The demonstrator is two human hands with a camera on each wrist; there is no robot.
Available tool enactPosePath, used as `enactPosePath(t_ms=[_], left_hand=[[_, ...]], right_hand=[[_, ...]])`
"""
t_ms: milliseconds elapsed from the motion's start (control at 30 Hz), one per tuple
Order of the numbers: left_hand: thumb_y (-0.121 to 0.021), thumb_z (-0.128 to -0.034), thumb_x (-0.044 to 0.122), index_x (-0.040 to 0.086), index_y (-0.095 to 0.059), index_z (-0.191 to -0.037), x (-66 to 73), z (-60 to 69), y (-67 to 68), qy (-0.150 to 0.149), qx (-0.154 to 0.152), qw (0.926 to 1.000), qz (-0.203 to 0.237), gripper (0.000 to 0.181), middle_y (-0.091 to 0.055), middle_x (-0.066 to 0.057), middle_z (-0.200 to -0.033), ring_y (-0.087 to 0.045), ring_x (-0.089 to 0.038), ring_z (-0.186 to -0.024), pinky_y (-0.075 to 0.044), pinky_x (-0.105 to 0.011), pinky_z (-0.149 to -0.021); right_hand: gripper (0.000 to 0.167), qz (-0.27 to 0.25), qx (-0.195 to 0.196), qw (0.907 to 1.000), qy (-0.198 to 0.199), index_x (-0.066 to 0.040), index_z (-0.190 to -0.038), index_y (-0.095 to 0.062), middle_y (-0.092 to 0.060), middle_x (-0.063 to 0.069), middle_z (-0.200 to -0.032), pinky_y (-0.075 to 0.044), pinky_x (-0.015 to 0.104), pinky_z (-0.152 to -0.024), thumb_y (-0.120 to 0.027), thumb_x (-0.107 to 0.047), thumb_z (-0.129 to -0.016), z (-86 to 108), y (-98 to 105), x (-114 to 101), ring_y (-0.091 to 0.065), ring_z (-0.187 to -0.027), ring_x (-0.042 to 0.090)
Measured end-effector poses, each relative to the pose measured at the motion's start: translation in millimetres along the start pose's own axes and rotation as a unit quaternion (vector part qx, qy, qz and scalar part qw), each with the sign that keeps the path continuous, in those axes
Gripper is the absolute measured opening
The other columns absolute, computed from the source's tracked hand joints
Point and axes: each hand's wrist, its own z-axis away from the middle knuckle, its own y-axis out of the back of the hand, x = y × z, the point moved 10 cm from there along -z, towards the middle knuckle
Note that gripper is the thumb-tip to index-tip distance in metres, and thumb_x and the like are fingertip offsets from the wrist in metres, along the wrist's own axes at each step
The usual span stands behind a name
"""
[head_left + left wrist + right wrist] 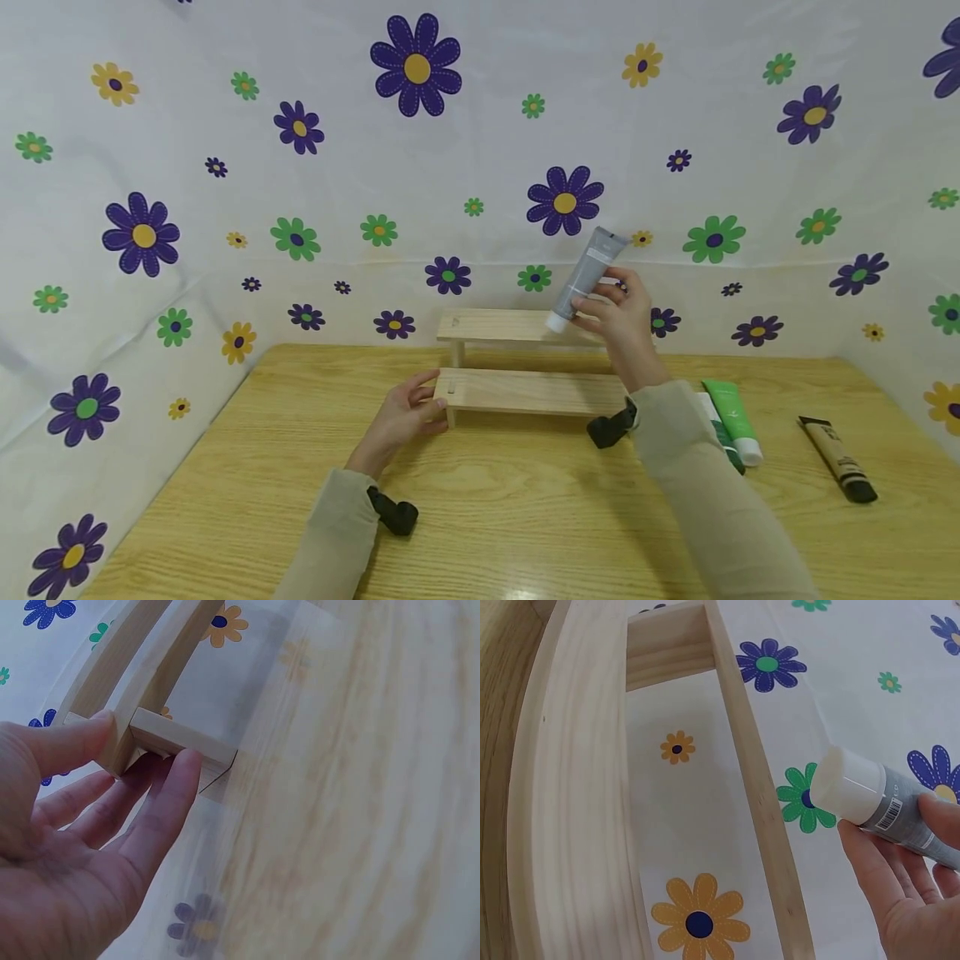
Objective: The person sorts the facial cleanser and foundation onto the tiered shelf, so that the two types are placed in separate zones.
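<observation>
A two-step wooden rack (pixel 525 390) stands on the table near the back cloth. At its left end, my left hand (pixel 401 421) holds the lower step, thumb on the board's edge and fingers under it beside the leg, as the left wrist view shows. My right hand (pixel 618 317) grips a grey tube (pixel 588 275) with a white cap, raised over the right part of the upper step (pixel 495 325). The tube tilts, cap end down and to the left. In the right wrist view its white cap (pixel 847 784) points toward the rack and stays apart from it.
Right of the rack lie a green tube (pixel 731 417) with a white cap and, partly behind my right sleeve, a white and dark green tube (pixel 723 437). Farther right lies a beige tube (pixel 836 454) with a black cap. Flower-printed cloth (pixel 480 142) encloses the table.
</observation>
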Motion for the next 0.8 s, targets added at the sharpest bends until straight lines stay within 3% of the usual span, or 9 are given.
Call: enactPosePath(t_ms=[300, 600, 800], left_hand=[[-0.055, -0.1011, -0.007, -0.005, -0.035, -0.154, 0.5, 0.1, -0.8, -0.004, -0.002, 1.0000, -0.005, 0.057, -0.050, -0.035, -0.139, -0.059, -0.045, -0.119, -0.059, -0.048, -0.087], [-0.055, -0.1011, -0.008, -0.002, -0.035, -0.155, -2.4, -0.2, 0.3, 0.003, 0.003, 1.0000, 0.007, 0.058, -0.051, -0.033, -0.139, -0.059, -0.045, -0.120, -0.059, -0.045, -0.088], [-0.054, -0.1012, -0.009, -0.003, -0.034, -0.155, -2.8, -1.3, 1.0, 0.005, 0.000, 1.0000, 0.005, 0.058, -0.051, -0.034, -0.139, -0.059, -0.044, -0.120, -0.059, -0.046, -0.089]], right_hand=[[0.064, 0.012, -0.008, 0.9999, -0.003, -0.001, -0.146, -0.037, -0.056, 0.014, -0.122, -0.058, 0.039, -0.092, -0.065, 0.016, -0.091, -4.7, -13, 9, -0.058, -0.114, 0.029], [0.062, 0.007, -0.015, 0.9996, 0.022, -0.001, -0.137, -0.043, -0.060, 0.010, -0.109, -0.061, 0.028, -0.079, -0.067, 0.022, -0.085, -6.9, -32, 12, -0.065, -0.094, 0.018], [0.061, 0.016, -0.021, 0.9989, 0.038, 0.000, -0.137, -0.045, -0.060, 0.012, -0.108, -0.061, 0.026, -0.075, -0.068, 0.022, -0.084, -6.8, -47, 13, -0.065, -0.094, 0.021]])
